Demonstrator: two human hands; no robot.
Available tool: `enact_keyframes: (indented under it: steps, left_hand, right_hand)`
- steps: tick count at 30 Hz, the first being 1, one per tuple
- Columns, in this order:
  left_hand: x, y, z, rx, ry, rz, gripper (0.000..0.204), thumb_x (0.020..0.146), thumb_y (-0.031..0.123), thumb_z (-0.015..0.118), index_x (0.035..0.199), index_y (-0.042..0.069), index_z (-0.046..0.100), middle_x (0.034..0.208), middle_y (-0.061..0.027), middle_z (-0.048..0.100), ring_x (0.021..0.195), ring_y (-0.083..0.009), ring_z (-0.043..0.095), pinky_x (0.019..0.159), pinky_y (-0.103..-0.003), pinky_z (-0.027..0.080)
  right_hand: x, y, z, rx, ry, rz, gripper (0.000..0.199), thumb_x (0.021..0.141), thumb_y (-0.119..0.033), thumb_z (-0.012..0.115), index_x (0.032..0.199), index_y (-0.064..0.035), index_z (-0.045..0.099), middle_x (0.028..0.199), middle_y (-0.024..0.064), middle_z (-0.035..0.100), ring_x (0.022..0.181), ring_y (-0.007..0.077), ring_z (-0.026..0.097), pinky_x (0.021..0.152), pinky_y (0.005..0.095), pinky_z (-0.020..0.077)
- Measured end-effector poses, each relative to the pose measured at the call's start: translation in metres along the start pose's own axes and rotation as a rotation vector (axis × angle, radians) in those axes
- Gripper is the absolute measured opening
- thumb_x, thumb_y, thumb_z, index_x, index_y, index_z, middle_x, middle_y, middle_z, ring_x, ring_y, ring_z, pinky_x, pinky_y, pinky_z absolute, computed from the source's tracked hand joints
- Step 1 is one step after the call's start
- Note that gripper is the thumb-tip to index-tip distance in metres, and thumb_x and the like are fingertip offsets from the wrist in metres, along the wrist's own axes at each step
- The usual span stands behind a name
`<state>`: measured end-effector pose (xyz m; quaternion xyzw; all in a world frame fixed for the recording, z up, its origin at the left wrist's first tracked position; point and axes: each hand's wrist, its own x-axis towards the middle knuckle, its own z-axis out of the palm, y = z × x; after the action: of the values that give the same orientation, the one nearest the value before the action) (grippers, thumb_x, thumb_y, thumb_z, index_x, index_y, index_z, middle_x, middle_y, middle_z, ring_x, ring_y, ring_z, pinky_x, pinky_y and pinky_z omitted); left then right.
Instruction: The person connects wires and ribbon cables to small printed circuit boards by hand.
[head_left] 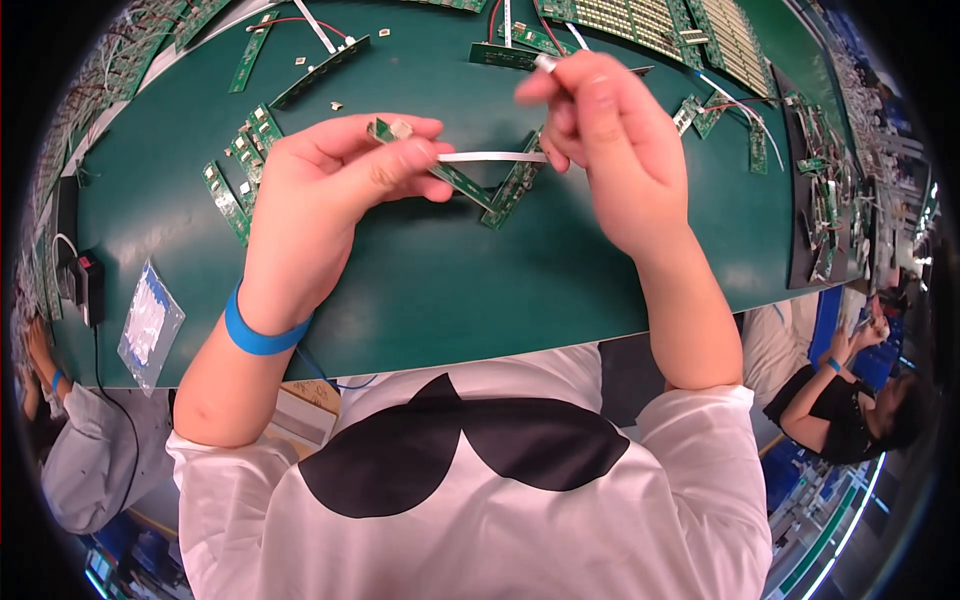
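Note:
My left hand [335, 175], a blue band at its wrist, pinches a narrow green circuit board [462, 184] between thumb and fingers. From there a white flat cable [490, 157] stretches across to the curled lower fingers of my right hand [625, 150]. A small white piece [546, 63] shows at the right index fingertip; whether it belongs to the cable I cannot tell. Below the cable, a second narrow circuit board [516, 182] slants up to the right hand's fingers and meets the first board's lower end, forming a V.
Several small circuit boards [228, 200] lie left of my left hand. Wired boards [322, 72] and board panels [625, 25] line the far side of the green table [450, 300]. A plastic bag [151, 325] lies front left. Other people sit at both sides.

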<state>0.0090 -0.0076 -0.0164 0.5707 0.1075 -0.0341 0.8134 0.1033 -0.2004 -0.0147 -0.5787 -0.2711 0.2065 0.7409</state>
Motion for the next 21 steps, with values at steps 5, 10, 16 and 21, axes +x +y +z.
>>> enact_keyframes:
  steps: [5, 10, 16, 21]
  left_hand:
    - [-0.01, 0.005, 0.006, 0.124, -0.139, 0.076, 0.035, 0.077, -0.005, 0.064, 0.111, -0.005, 0.059, 0.088, -0.0125, 0.065, 0.076, -0.0149, 0.063, 0.074, -0.025, 0.051]
    - [-0.017, 0.003, 0.011, 0.291, -0.137, 0.161, 0.044, 0.072, -0.001, 0.069, 0.115, -0.002, 0.059, 0.091, -0.0102, 0.065, 0.075, -0.0147, 0.064, 0.067, -0.022, 0.051]
    - [-0.014, 0.006, 0.005, 0.601, -0.208, 0.273, 0.049, 0.066, 0.007, 0.073, 0.111, -0.004, 0.06, 0.092, -0.0118, 0.065, 0.071, -0.0157, 0.064, 0.061, -0.022, 0.051]
    - [-0.012, 0.008, 0.006, 0.745, -0.233, 0.301, 0.049, 0.063, 0.01, 0.073, 0.109, -0.003, 0.062, 0.088, -0.0106, 0.065, 0.071, -0.0142, 0.061, 0.061, -0.023, 0.048]
  right_hand:
    - [-0.004, -0.008, 0.004, -0.708, -0.202, -0.375, 0.003, 0.082, -0.005, 0.06, 0.081, -0.003, 0.059, 0.068, 0.0073, 0.052, 0.059, 0.0227, 0.051, 0.056, 0.0283, 0.0419]
    - [-0.008, -0.005, 0.007, -0.931, -0.218, -0.621, 0.013, 0.071, -0.012, 0.07, 0.081, -0.0072, 0.064, 0.058, 0.0013, 0.044, 0.05, 0.0174, 0.04, 0.047, 0.0295, 0.0281]
    - [-0.011, -0.004, 0.007, -0.996, -0.206, -0.695, 0.017, 0.065, -0.014, 0.073, 0.079, -0.0076, 0.066, 0.058, 0.0006, 0.043, 0.048, 0.016, 0.039, 0.046, 0.0292, 0.0249]
    - [-0.012, -0.003, 0.006, -1.02, -0.196, -0.72, 0.018, 0.063, -0.014, 0.073, 0.079, -0.0072, 0.066, 0.058, 0.0007, 0.042, 0.049, 0.0161, 0.038, 0.046, 0.0298, 0.0233]
